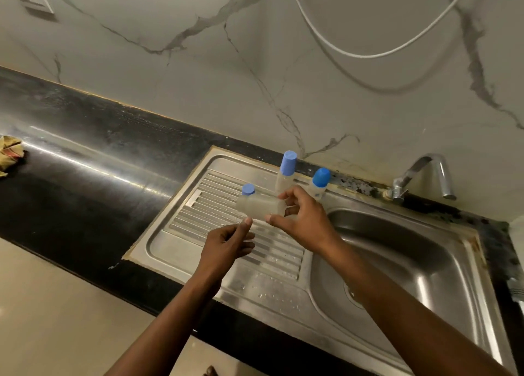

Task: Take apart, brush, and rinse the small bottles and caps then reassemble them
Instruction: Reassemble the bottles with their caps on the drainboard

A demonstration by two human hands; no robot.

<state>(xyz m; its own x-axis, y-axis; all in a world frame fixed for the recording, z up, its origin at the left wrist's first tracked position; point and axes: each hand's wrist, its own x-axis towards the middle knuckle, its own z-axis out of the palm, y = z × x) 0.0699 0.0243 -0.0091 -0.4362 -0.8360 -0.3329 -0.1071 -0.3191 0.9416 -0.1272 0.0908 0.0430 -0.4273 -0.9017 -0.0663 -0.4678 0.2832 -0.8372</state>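
My right hand [300, 219] pinches a small clear bottle [259, 205] by one end and holds it sideways above the steel draining board [181, 251]. My left hand [229, 243] sits just below the bottle with fingers loosely curled, thumb tip near its underside, holding nothing that I can see. A loose blue cap [248, 189] stands on the board behind the bottle. Two more clear bottles stand upright at the back: a tall one with a pale blue cap [287, 166] and one with a rounded darker blue cap [320, 180], partly hidden by my right hand.
The sink bowl [411, 265] lies to the right, with a chrome tap [425, 174] on its back rim. Black counter [85, 177] stretches left, with a crumpled cloth [10, 154] at its far left edge. A white cable [368, 52] hangs on the marble wall.
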